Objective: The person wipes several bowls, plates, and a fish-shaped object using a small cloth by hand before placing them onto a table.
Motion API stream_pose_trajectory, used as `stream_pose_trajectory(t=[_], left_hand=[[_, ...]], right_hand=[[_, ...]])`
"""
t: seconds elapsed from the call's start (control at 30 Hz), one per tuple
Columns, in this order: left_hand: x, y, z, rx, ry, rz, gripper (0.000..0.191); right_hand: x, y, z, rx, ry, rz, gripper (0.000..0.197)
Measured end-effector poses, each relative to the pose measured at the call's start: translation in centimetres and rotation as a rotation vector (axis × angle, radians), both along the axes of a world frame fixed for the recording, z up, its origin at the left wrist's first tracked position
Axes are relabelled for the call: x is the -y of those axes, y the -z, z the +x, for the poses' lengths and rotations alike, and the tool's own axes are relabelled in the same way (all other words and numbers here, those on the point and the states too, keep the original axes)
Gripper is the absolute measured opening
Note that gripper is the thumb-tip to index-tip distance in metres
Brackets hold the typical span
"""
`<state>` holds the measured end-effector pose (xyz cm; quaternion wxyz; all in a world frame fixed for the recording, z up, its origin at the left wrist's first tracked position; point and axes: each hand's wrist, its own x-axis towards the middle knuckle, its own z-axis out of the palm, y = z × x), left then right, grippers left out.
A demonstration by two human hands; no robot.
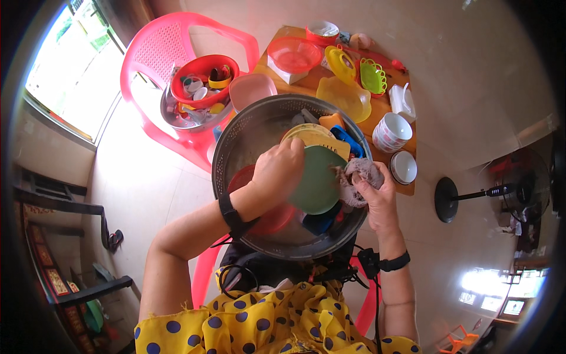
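My left hand (pixel 278 166) grips the left edge of a round green plastic item (pixel 319 181), a plate or lid, over a large grey metal basin (pixel 225 150) with a perforated wall. Bunched in my right hand (pixel 376 190) is a greyish-mauve cloth (pixel 365 172), close to the green item's right edge. Beneath and behind the green item lie a yellowish board (pixel 329 144), a blue plastic item (pixel 348 139) and an orange item (pixel 331 121). A red basket (pixel 276 219) rests lower in the basin, partly hidden by my left wrist.
A pink plastic chair (pixel 157 48) at upper left holds a red bowl (pixel 203 99) of small wares over a metal basin (pixel 166 108). The wooden table (pixel 283 35) beyond carries a red basket (pixel 295 54), a yellow tray (pixel 345 97) and stacked bowls (pixel 391 132). A fan (pixel 446 199) stands at right.
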<state>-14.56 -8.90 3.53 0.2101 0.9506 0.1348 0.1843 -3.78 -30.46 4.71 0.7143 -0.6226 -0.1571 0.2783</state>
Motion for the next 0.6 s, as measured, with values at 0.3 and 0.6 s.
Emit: stream_pose_trajectory(t=[0.3,0.6], left_hand=[[1.9,-1.3,-0.4,0.168,0.069,-0.254,0.026],[1.5,-2.8,-1.2,0.12,0.117,-1.092,0.031]], right_hand=[[-2.9,-3.1,-1.9,0.671,0.032,-0.15,0.036],[-3.7,-4.0,-3.0,1.457,0.074,-0.541,0.04]])
